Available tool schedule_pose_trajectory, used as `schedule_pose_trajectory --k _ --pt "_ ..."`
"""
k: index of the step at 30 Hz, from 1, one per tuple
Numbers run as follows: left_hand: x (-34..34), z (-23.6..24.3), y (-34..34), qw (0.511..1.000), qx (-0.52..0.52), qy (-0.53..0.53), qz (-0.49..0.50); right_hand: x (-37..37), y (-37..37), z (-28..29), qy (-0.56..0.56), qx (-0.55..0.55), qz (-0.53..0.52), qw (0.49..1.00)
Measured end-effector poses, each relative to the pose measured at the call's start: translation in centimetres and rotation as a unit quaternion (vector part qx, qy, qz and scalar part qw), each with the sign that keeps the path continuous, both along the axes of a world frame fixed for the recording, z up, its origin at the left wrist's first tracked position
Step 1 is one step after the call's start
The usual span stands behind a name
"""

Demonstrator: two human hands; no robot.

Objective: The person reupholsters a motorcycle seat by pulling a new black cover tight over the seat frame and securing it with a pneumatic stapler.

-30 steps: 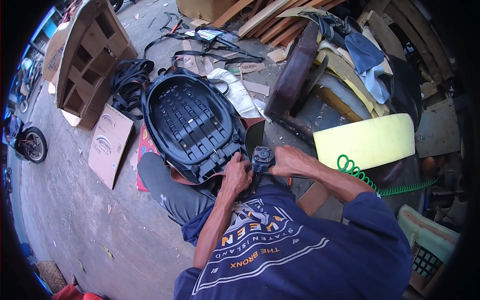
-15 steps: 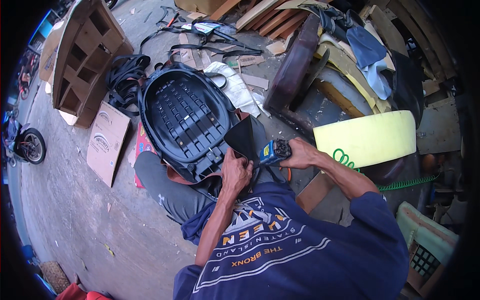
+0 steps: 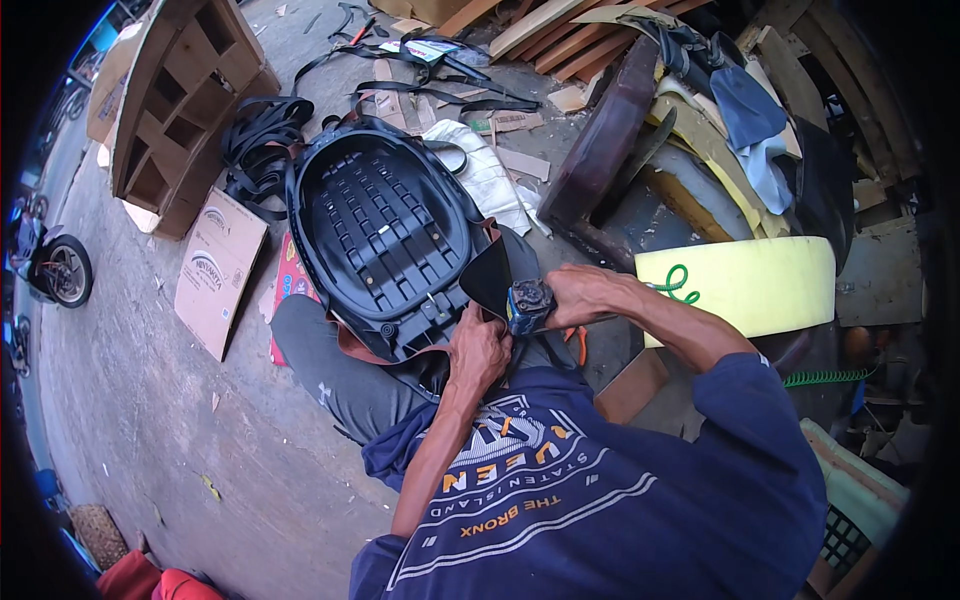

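Note:
A black moulded plastic seat base [image 3: 380, 230] lies in front of me, a brown strap [image 3: 365, 345] along its lower edge. At its lower right corner my left hand [image 3: 478, 345] pinches a folded black flap of material [image 3: 485, 270]. Just right of that, my right hand [image 3: 585, 300] is closed on a blue staple gun [image 3: 530, 308], whose nose is against or very near the flap; the contact is hidden. An orange-handled tool [image 3: 576, 345] lies under my right wrist. A green coiled hose [image 3: 677, 285] runs behind my right forearm.
Yellow foam [image 3: 770, 280] and a dark cushion [image 3: 610, 120] are at the right. Tangled black straps [image 3: 260, 140], a wooden frame [image 3: 185, 90] and flat cardboard [image 3: 215, 270] are at the left. A motorcycle wheel [image 3: 65, 275] shows at the far left, wood planks [image 3: 570, 40] at the back.
The staple gun swung right from the seat corner half a second ago and has now moved back left to the flap. The flap has risen into view above my left hand.

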State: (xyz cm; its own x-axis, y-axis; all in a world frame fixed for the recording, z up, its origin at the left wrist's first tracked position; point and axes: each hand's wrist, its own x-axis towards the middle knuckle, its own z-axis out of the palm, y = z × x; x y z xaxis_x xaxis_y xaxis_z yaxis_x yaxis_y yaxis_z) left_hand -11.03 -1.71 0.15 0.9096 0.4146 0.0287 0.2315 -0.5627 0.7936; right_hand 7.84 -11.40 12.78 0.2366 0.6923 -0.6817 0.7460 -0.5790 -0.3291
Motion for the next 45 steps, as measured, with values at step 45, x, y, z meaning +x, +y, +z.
schedule_pose_trajectory --k 45 --pt "-0.2 -2.1 -0.1 0.991 0.101 0.033 0.082 0.6 -0.5 -1.9 0.034 0.048 -0.002 0.998"
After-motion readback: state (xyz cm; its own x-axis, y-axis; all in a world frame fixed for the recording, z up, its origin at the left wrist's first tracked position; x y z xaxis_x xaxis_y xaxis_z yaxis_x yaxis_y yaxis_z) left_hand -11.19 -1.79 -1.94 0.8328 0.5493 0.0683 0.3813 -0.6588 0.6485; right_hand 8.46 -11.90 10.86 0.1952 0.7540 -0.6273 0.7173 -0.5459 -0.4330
